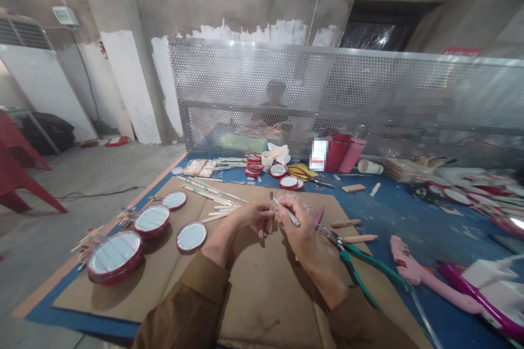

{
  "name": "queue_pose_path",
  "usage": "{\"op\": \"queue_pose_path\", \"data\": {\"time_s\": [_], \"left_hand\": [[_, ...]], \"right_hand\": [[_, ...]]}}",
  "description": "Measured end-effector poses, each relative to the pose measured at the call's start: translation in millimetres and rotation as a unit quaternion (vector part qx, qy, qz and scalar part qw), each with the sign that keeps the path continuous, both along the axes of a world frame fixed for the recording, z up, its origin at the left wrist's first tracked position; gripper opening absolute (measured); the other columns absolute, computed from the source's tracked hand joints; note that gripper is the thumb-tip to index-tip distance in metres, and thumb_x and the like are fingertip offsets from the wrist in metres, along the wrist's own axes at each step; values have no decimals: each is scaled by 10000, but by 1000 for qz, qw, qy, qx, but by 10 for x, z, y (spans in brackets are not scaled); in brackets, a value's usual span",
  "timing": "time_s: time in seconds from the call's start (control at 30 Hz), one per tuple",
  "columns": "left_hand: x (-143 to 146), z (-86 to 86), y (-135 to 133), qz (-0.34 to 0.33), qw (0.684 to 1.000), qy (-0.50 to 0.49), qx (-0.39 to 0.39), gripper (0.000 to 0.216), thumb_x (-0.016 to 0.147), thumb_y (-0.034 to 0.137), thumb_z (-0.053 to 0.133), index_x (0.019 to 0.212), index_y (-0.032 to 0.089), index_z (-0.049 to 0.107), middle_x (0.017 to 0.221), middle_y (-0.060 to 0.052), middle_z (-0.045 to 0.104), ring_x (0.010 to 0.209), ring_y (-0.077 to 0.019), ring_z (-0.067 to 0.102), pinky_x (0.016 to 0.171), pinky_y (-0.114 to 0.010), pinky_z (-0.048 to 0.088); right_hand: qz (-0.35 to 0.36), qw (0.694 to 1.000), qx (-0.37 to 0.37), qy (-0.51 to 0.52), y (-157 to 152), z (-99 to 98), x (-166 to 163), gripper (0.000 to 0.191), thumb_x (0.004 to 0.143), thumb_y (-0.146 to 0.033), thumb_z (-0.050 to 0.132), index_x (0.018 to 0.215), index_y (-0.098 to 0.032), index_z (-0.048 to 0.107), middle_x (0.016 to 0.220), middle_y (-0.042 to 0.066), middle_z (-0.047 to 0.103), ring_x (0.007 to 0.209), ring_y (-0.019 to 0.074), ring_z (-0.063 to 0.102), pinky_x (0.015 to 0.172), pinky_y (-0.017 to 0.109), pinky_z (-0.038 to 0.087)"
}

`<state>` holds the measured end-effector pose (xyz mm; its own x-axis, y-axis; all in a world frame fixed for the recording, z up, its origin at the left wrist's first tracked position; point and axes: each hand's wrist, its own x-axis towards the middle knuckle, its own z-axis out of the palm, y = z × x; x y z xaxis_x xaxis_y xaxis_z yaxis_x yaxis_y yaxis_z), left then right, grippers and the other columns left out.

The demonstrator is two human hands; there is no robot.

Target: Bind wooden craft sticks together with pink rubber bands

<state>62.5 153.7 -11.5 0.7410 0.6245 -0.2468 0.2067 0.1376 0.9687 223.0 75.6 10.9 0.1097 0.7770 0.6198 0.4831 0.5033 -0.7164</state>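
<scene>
My left hand is closed in a pinch on a thin wooden stick held upright over the brown cardboard sheet. My right hand is closed around a grey pen-like tool, its tip close to the stick. Both hands meet at the middle of the cardboard. Round red-rimmed mirrors lie to the left of my left hand, with larger stacks nearer the table's left edge.
Green-handled pliers and a pink glue gun lie right of my hands on the blue table. More wooden sticks, small mirrors and red bottles stand further back. A perforated metal screen closes the far side, with a person behind it.
</scene>
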Motion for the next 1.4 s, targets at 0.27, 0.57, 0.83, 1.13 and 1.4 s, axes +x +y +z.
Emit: {"op": "queue_pose_path", "data": {"time_s": [0.27, 0.57, 0.83, 1.13, 1.4], "left_hand": [[-9, 9, -11, -4, 1000, -14, -7, 505, 848, 648, 719, 815, 168, 565, 614, -26, 665, 486, -164, 658, 507, -303, 580], [-4, 48, -45, 4, 1000, -1, -7, 419, 911, 553, 677, 785, 175, 549, 598, -20, 664, 456, -151, 647, 485, -269, 555], [4, 61, -40, -1, 1000, 5, -9, 463, 888, 606, 690, 795, 180, 535, 602, -25, 660, 475, -167, 655, 497, -291, 561], [-11, 53, -30, -8, 1000, -2, -8, 569, 806, 714, 726, 866, 182, 533, 624, -19, 669, 488, -167, 655, 503, -299, 559], [0, 48, -22, -7, 1000, -7, -6, 587, 782, 722, 745, 866, 177, 544, 616, -13, 666, 484, -165, 656, 506, -300, 567]], "right_hand": [[5, 1000, -12, -6, 0, -14, 12, 191, 909, -375, 564, 840, -237, 676, 681, 28, 685, 750, 222, 682, 752, 338, 539], [-9, 1000, 4, 27, 15, -42, -3, 201, 918, -409, 573, 888, -238, 674, 817, 51, 728, 734, 209, 676, 744, 351, 554], [-3, 1000, -8, 16, 13, -44, -26, 221, 928, -429, 570, 886, -238, 673, 729, 30, 690, 740, 211, 666, 759, 340, 543], [7, 999, -31, 4, 18, -82, -2, 217, 926, -402, 572, 888, -222, 688, 768, 42, 707, 726, 202, 664, 722, 323, 534], [17, 999, -27, 14, 10, -54, -28, 211, 916, -405, 565, 883, -229, 678, 849, 61, 740, 821, 213, 684, 791, 340, 549]]}}
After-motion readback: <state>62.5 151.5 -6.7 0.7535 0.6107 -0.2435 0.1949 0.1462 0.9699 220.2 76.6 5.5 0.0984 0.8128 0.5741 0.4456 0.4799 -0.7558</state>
